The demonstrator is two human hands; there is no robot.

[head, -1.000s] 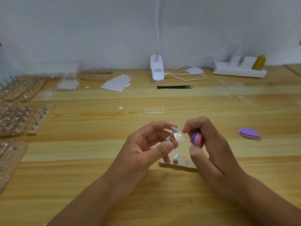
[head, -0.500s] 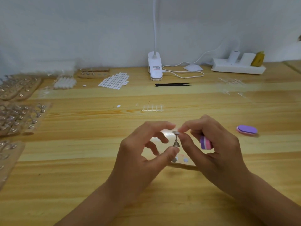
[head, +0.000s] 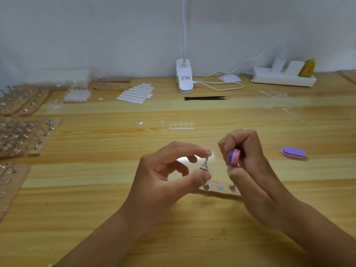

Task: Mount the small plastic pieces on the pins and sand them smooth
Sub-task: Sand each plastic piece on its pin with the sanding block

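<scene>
My left hand (head: 165, 174) pinches a small metal pin (head: 205, 164) between forefinger and thumb, the pin upright with a small pale plastic piece (head: 208, 153) on its top. My right hand (head: 248, 166) grips a purple and pink sanding block (head: 233, 156) just right of the pin, a small gap between them. Below the hands lies a wooden holder strip (head: 221, 190) with two metal pin bases and a pale round spot.
A second purple sanding block (head: 293, 152) lies to the right. Ahead are a clear plastic sprue (head: 181, 127), black tweezers (head: 205, 98), a sheet of white adhesive dots (head: 136, 93), a white clip lamp (head: 184, 78) and a power strip (head: 283, 78). Boards full of pins (head: 23, 135) crowd the left edge.
My right hand drew back from the pin top and turned the sanding block up beside it. My left hand keeps holding the pin, now slightly higher.
</scene>
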